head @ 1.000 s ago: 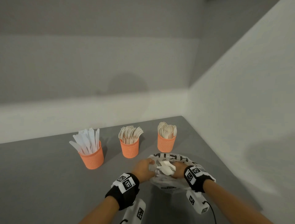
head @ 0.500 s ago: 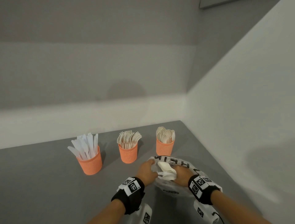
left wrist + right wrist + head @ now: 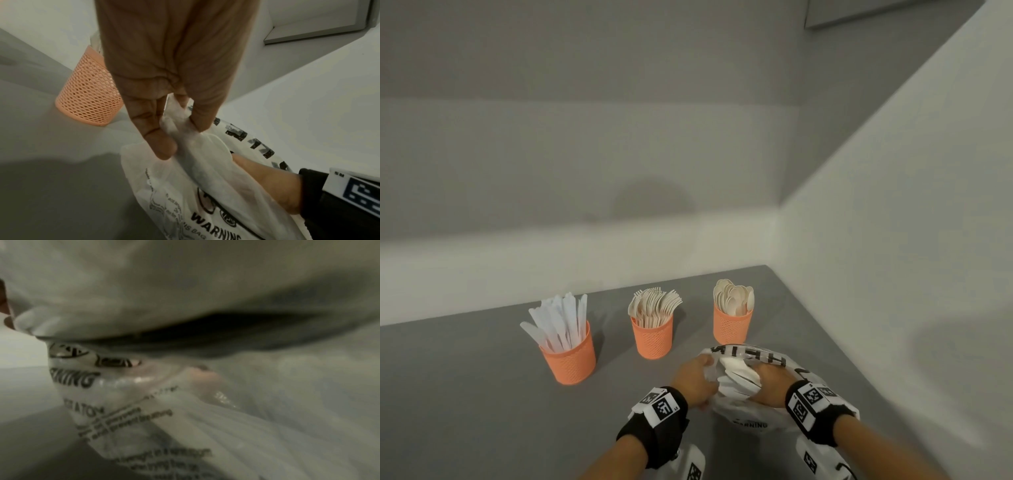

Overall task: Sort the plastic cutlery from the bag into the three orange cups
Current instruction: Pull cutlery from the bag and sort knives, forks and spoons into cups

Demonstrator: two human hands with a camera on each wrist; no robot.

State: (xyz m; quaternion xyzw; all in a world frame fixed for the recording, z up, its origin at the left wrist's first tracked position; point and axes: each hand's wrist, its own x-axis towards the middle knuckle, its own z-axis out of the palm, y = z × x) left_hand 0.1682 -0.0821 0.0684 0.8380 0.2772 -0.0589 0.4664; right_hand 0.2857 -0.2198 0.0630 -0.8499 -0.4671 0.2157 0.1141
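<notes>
Three orange mesh cups stand in a row: the left cup (image 3: 569, 358) with white knives, the middle cup (image 3: 652, 337) with forks, the right cup (image 3: 732, 326) with spoons. A clear printed plastic bag (image 3: 753, 416) lies in front of the spoon cup. My left hand (image 3: 693, 378) pinches the bag's rim (image 3: 176, 129) between thumb and fingers. My right hand (image 3: 770, 380) reaches into the bag's mouth and grips a bundle of white cutlery (image 3: 739, 377). In the right wrist view the bag film (image 3: 86, 381) covers nearly everything and the fingers are blurred.
The grey table (image 3: 465, 411) meets a white wall (image 3: 893, 274) close on the right, just beyond the bag. Another wall runs behind the cups. One orange cup (image 3: 90, 94) stands just left of my left hand.
The head view has tilted up a little, so cups and hands sit lower in the picture. Both hands stay at the bag's mouth, and the right keeps hold of the white bundle.
</notes>
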